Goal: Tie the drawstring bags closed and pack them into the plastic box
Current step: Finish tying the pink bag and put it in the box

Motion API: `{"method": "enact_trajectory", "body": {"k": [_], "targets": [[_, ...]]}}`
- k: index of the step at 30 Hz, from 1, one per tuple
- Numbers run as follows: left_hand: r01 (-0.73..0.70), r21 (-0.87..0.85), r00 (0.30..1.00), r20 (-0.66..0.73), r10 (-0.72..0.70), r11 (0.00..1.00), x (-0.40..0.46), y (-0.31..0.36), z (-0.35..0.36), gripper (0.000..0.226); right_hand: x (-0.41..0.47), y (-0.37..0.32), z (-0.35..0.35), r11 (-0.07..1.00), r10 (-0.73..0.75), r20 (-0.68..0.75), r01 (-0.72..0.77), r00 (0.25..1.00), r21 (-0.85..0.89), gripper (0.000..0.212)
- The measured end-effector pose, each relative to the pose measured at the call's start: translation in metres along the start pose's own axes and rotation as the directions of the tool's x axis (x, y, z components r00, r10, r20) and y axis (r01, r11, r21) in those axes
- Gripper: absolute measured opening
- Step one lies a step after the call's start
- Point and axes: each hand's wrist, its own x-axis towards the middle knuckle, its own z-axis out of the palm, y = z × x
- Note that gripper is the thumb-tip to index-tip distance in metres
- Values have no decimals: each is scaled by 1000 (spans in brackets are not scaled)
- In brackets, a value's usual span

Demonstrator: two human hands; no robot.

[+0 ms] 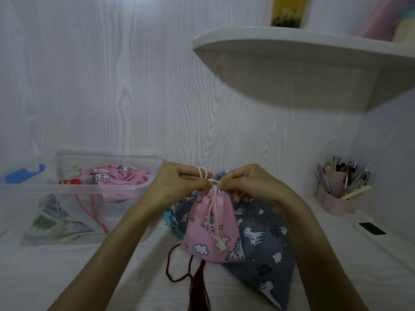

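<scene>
your left hand (177, 185) and right hand (249, 182) met above the middle of the white table (67, 270), each pinching the cream drawstring (212, 205) at the gathered neck of a small pink bag (211, 234). your left fingers were curled round a loop of the cord; your right fingertips were closed on it just beside the neck. the pink bag hung from the cord, printed with white unicorns, clouds and stars, and a knotted cord end dangled over its front. beneath and to the right of it lay a larger grey bag (265, 250) with the same kind of print, flat on the table; the words "little unicorn" could be read on it near its lower part, though a second line of writing further right was too small to read. a teal edge (170, 221) showed at the left of the grey bag. a dark red cord with tassel (197, 281) lay on the near table. the clear plastic box (74, 189) stood at left, holding another pink unicorn bag (116, 176), a red cord (89, 209) and a striped bag (51, 218). a blue object (22, 175) lay behind the box. at far right stood a pink pen holder (336, 189), and a white shelf (292, 48) hung above.
</scene>
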Motion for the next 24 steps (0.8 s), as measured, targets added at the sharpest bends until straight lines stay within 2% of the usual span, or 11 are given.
{"method": "enact_trajectory", "body": {"k": [4,9,10,13,15,17,20,22,24], "targets": [[-160,153,980,-98,176,975,1,-11,6,20,1,-1,4,1000,-6,55,6,998,-14,8],[-287,254,920,-196,340,924,0,-20,12,8,3,2,7,999,-47,60,47,997,3,11],[-305,261,910,-202,361,916,-1,-20,12,6,3,3,5,999,-38,70,35,997,33,13],[-363,265,883,-208,421,893,-2,-19,13,17,4,5,4,988,29,75,-40,997,146,14],[-390,274,862,-227,453,879,-1,-19,13,15,6,7,4,980,50,50,-59,997,191,16],[-418,295,838,-241,490,859,0,-19,11,5,8,9,4,975,21,58,-33,998,222,17],[-452,335,801,-256,541,827,0,-18,7,8,10,9,5,941,-29,91,-3,995,339,20],[-455,345,799,-249,547,821,0,-18,5,10,10,10,5,924,-52,59,26,997,381,21],[-460,352,806,-219,550,815,1,-20,6,15,9,10,4,939,-80,-2,76,997,337,20]]}}
